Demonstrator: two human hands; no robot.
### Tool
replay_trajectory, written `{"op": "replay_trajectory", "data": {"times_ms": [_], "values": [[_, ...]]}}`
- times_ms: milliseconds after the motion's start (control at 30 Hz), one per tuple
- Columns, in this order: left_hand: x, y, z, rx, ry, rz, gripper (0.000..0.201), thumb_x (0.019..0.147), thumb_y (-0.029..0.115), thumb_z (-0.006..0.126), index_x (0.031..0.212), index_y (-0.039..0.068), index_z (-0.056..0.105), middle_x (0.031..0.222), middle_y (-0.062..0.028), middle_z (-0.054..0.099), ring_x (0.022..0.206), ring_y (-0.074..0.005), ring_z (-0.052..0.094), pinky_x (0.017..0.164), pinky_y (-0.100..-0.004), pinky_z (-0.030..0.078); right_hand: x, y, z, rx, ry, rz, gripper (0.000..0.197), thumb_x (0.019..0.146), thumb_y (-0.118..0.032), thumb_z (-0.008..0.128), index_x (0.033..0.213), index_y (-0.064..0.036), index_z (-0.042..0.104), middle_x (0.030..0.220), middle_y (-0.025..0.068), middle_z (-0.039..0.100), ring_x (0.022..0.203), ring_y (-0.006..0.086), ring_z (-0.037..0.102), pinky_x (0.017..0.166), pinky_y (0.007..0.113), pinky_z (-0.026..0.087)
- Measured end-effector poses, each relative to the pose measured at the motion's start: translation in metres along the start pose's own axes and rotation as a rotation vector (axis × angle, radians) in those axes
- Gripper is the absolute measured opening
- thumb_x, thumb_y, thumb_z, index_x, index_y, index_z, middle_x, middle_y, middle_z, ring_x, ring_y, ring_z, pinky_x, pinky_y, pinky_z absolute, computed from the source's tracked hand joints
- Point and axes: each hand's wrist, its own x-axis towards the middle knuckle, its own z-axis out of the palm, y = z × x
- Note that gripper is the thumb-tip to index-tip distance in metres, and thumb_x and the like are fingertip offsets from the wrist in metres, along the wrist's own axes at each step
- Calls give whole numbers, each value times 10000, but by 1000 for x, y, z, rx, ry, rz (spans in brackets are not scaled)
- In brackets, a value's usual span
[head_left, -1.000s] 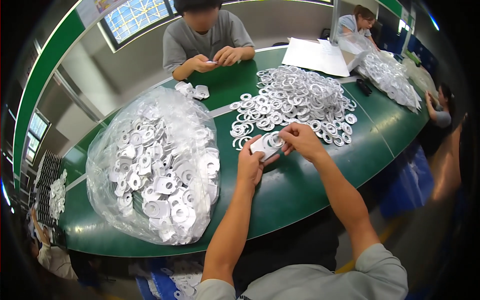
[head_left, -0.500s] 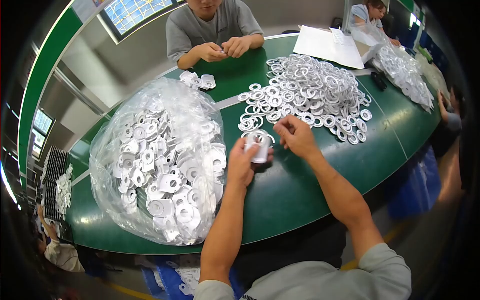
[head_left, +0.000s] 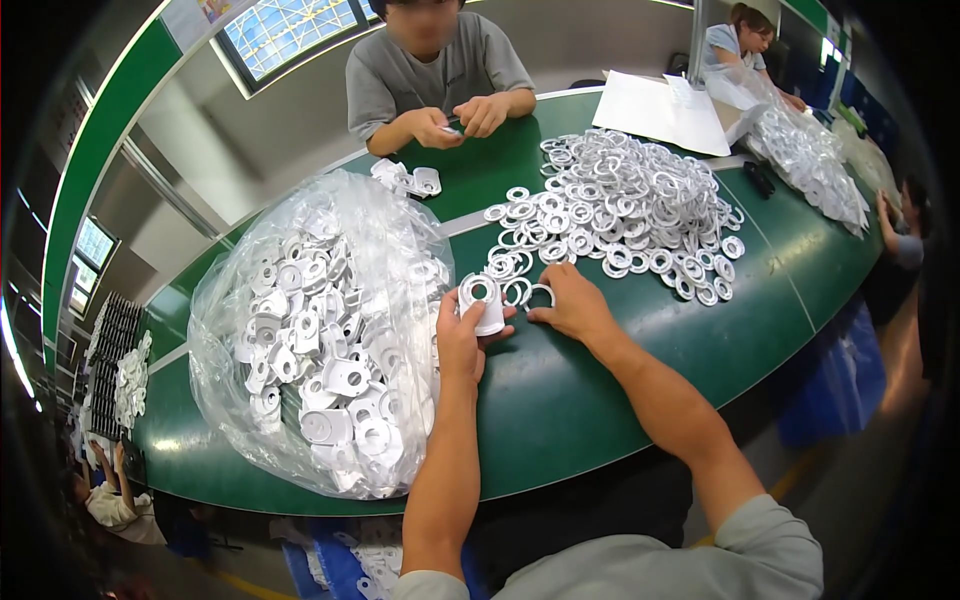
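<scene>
My left hand (head_left: 460, 345) is closed on a white plastic bracket (head_left: 488, 318), a rounded plate with a round hole at its upper end. The thumb lies on its face and fingertips show past its right edge. Just to the right, my right hand (head_left: 577, 305) curls thumb and fingers around a white ring (head_left: 541, 292) close to the green tabletop. A few loose rings lie between the two hands, at the near edge of a large heap of white rings (head_left: 640, 200). Left of my left forearm sits a clear plastic bag (head_left: 225, 400) full of similar white brackets.
Across the green table (head_left: 640, 400), a person in a grey shirt (head_left: 430, 85) handles a small white part beside several brackets (head_left: 405, 180). White paper (head_left: 660, 110) lies behind the rings. Another filled clear bag (head_left: 800, 130) and a black object (head_left: 759, 179) are at the far right.
My right hand has come down and slightly left to the table, and a ring now shows between its fingers. My left hand has shifted left and a little lower with the bracket.
</scene>
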Motion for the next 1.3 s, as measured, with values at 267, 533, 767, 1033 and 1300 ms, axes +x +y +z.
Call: {"op": "replay_trajectory", "data": {"times_ms": [267, 533, 767, 1033, 1300], "values": [[-2, -2, 6, 90, 18, -37, 356, 917, 83, 494, 1245, 10, 375, 1072, -208, 641, 832, -278, 694, 580, -323, 589, 3, 21, -15, 318, 222, 79, 218, 756, -173, 761, 798, -15, 617, 677, 96, 633, 616, 227, 603, 567, 344, 464], [2, -6, 3, 81, 4, -34, 331, 919, 65, 501, 1227, 17, 392, 1069, -206, 636, 816, -286, 696, 572, -332, 595, -14, 14, -15, 128, 22, -3, 448, 687, -310, 807, 1017, -52, 649, 934, 132, 583, 887, 269, 596, 783, 356, 489], [5, -13, 3, 62, -42, -11, 315, 913, 72, 514, 1207, 28, 413, 1067, -200, 634, 843, -304, 696, 587, -338, 600, -9, 18, -22, 73, -29, 75, 265, 712, -211, 763, 921, -74, 675, 854, 134, 623, 861, 318, 632, 721, 400, 497], [-3, -1, 13, 6, -63, -105, 270, 902, 21, 472, 1156, 15, 383, 1108, -227, 615, 876, -340, 686, 614, -376, 610, -7, 17, -40, 354, 114, 134, 185, 820, -192, 677, 820, -8, 666, 685, 69, 653, 615, 139, 628, 552, 299, 484], [-8, -16, 21, -32, -218, -129, 316, 914, 49, 494, 1208, 33, 379, 1155, -254, 588, 883, -333, 681, 618, -367, 613, -13, -6, -36, 454, -60, 385, 263, 853, -213, 588, 797, 42, 613, 578, 117, 624, 420, 177, 600, 366, 300, 441]]}}
